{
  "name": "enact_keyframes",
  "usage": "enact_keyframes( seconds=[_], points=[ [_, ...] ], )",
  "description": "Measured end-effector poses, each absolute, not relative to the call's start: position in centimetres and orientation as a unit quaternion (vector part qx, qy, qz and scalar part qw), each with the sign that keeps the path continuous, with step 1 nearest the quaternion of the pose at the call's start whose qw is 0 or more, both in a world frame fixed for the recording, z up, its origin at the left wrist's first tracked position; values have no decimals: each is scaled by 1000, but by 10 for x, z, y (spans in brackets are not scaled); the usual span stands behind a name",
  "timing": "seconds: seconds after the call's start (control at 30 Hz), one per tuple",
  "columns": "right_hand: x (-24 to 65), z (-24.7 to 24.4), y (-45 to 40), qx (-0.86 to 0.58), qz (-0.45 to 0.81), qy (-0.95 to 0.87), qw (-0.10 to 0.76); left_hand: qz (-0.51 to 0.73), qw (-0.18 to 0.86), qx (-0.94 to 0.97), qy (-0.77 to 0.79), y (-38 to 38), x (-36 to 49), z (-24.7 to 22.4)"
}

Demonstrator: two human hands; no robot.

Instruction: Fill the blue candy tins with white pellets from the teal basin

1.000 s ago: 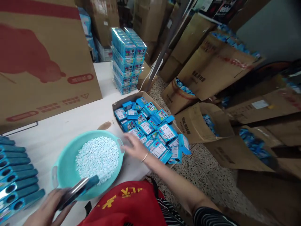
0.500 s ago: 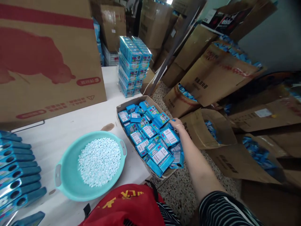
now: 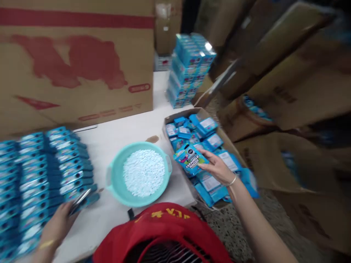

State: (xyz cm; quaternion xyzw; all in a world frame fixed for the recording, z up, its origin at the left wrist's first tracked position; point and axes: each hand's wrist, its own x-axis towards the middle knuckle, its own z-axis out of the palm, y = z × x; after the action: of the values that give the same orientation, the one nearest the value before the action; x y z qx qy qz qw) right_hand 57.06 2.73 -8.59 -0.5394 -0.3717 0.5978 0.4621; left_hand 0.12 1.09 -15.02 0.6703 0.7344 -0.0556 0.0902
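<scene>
My right hand [image 3: 216, 168] grips a small blue candy box [image 3: 191, 159] by its right end, above a cardboard carton [image 3: 233, 144] heaped with similar blue boxes. Low on the left, my left hand [image 3: 59, 223] is closed around a shiny metal tool [image 3: 79, 201] whose kind is blurred. That hand is beside the front end of several rows of blue boxes [image 3: 72, 157] with round dark holes facing up. Between my hands, a turquoise basin [image 3: 113, 188] with two handles holds a pile of small pale candies [image 3: 144, 172].
A big cardboard box [image 3: 82, 69] with red print stands along the back of the white table [image 3: 120, 131]. Wrapped stacks of blue boxes [image 3: 189, 73] rise at the far right corner. Open cartons [image 3: 263, 160] crowd the floor on the right.
My right hand has lifted a candy box from the carton and moved left with it. My left hand has come into view with the metal tool. The view has turned left.
</scene>
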Motion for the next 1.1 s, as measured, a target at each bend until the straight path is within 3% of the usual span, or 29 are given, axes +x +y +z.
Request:
enact_keyframes(
  seconds=[0.2, 0.37, 0.5, 0.6, 0.73, 0.93, 1.1],
  points=[
    [462, -120, -2, -399, 814, -217, 362, -97, 116, 667, 730, -7, -21, -167],
    [411, -125, -19, -318, 881, -165, 308, -54, 118, 677, 724, -18, -24, -173],
    [409, -132, -16, -352, 857, -193, 321, 71, 85, 679, 725, -23, -10, -166],
    [419, -145, -5, -427, 796, -246, 352, 141, 129, 722, 666, -14, 24, -154],
    [431, -169, 12, -506, 684, -306, 426, 73, 211, 785, 578, 27, 89, -158],
    [438, -198, 28, -539, 612, -269, 513, -8, 210, 790, 576, 102, 170, -217],
    [440, -214, 28, -540, 609, -231, 533, -25, 273, 814, 512, 83, 203, -246]
  ],
)
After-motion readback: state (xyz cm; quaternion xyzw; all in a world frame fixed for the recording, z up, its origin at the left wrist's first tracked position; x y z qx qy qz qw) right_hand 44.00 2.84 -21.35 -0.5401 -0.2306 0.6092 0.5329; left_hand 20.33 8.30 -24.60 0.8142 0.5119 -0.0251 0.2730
